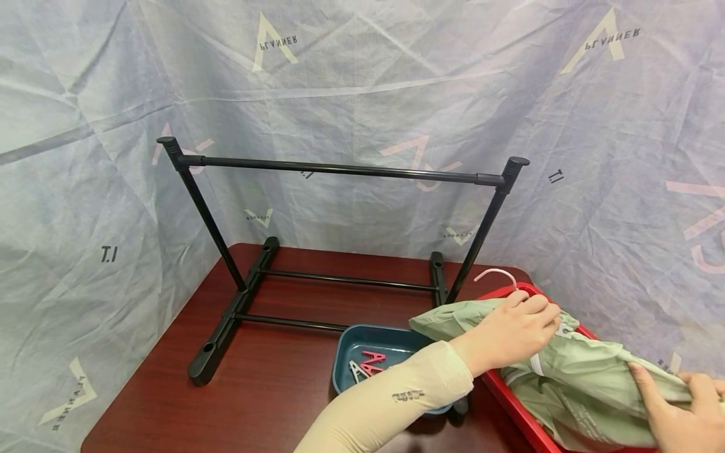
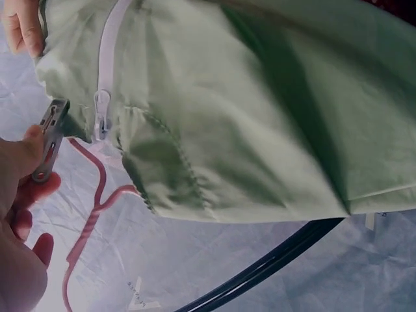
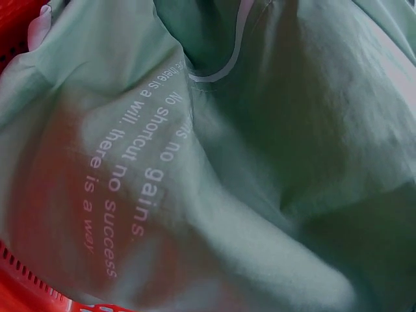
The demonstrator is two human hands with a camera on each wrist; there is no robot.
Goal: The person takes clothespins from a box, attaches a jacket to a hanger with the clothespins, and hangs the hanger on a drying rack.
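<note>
Left hand [image 1: 512, 330] pinches a grey slotted clip [image 2: 45, 159]; head view's lower right, right hand [image 1: 688, 406] grips pale-green fabric garment [image 1: 595, 371]. Shallow bite could slip!

Left hand [image 1: 515, 330], right hand [image 1: 682, 412] at green garment [image 1: 595, 365] over red basket [image 1: 517, 408]; clips [image 1: 372, 361] in blue tray [image 1: 391, 338]; black rack [image 1: 340, 168].

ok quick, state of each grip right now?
Left grip: closed, pinching a grey clip.
Right grip: closed, holding the green garment.
</note>
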